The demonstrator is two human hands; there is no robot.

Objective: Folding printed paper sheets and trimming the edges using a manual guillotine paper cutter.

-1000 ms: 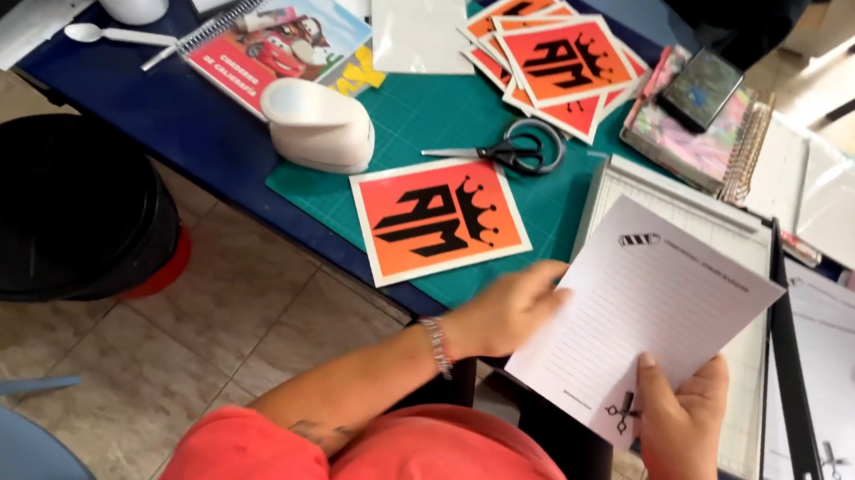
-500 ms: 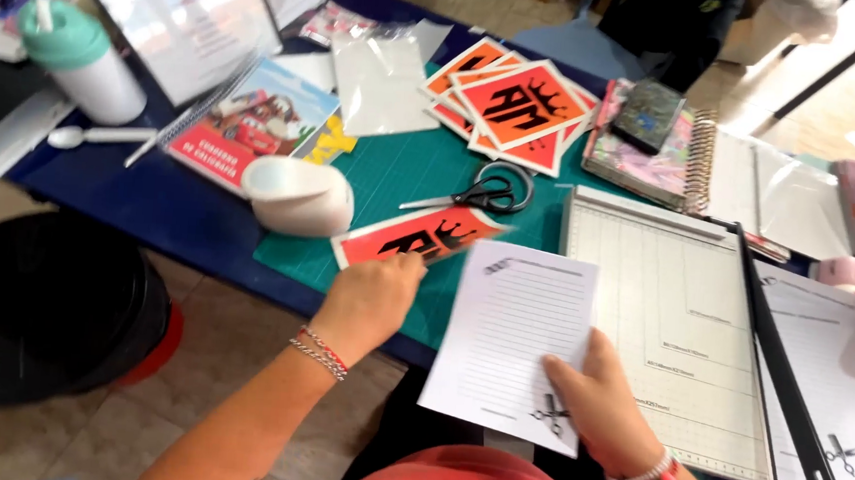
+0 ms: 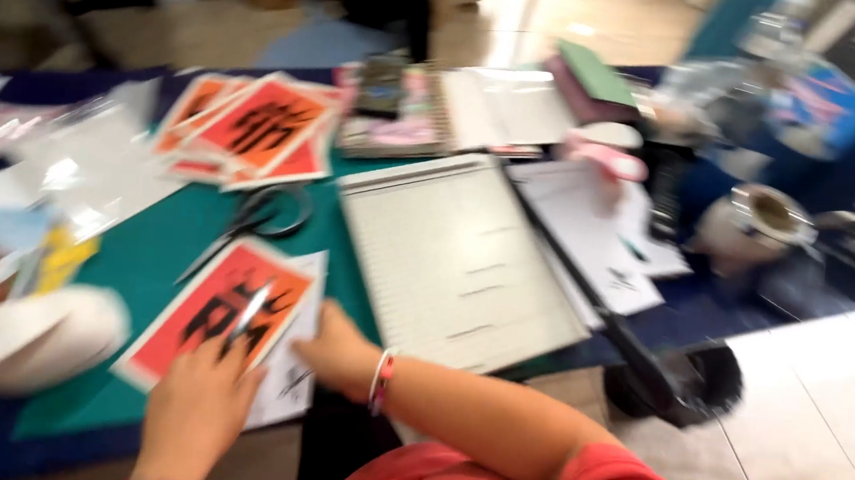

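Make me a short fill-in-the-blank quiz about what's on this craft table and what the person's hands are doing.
1. The left hand rests on an orange card printed with a ____ design.
2. The right hand, with a bracelet at its wrist, lies beside the white paper ____.
3. The scissors lie on the ____ cutting mat.
4. More orange cards sit in a ____ beyond the scissors.

Missing words: black; trimmer; green; pile
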